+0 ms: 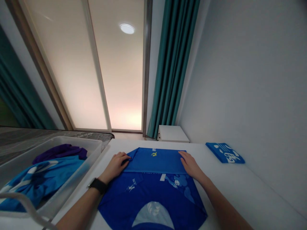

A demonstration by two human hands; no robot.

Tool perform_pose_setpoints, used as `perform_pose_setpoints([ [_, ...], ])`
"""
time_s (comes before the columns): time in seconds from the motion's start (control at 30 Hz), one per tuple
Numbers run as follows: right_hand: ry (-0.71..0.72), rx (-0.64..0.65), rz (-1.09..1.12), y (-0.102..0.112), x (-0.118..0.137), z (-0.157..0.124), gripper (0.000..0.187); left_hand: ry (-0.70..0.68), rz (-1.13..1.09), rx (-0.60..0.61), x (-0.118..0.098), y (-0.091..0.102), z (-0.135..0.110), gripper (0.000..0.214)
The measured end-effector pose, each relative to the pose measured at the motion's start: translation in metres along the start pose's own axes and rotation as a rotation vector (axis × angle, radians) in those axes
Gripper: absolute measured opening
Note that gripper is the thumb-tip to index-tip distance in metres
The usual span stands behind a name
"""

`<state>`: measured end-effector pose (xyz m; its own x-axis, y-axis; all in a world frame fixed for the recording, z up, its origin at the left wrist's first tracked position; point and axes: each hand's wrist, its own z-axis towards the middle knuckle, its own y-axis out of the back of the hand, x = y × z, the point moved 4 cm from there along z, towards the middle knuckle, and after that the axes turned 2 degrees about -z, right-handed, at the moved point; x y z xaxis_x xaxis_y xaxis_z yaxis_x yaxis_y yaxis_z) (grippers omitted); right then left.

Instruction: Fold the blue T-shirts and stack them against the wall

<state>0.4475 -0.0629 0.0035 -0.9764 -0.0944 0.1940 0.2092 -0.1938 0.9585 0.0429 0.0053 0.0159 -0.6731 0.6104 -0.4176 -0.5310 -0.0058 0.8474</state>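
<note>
A blue jersey (pixel 153 183) lies spread on a white tabletop, its far part folded over into a lighter blue band with a small yellow mark. White prints and a grey neck panel show on its darker near part. At the band's left edge, my left hand (pixel 117 164) has its fingers bent over the fabric, closed on it. A dark watch is on that wrist. My right hand (pixel 191 164) rests on the band's right edge, fingers stretched out and lying on the cloth.
A translucent plastic bin (pixel 93 148) at the left holds crumpled blue clothes (pixel 48 175) and a purple garment (pixel 62 151). A neatly folded blue garment (pixel 225 152) with white print lies at the right by the wall. Behind the white table (pixel 201 182) stands a low white cabinet (pixel 172 133).
</note>
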Motion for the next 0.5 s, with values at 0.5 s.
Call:
perform_pose_setpoints([
  [0.5,-0.17,0.14,-0.061,0.005,-0.04,0.06,0.028,0.031,-0.137,-0.067,0.006,0.005,0.004,0.032],
])
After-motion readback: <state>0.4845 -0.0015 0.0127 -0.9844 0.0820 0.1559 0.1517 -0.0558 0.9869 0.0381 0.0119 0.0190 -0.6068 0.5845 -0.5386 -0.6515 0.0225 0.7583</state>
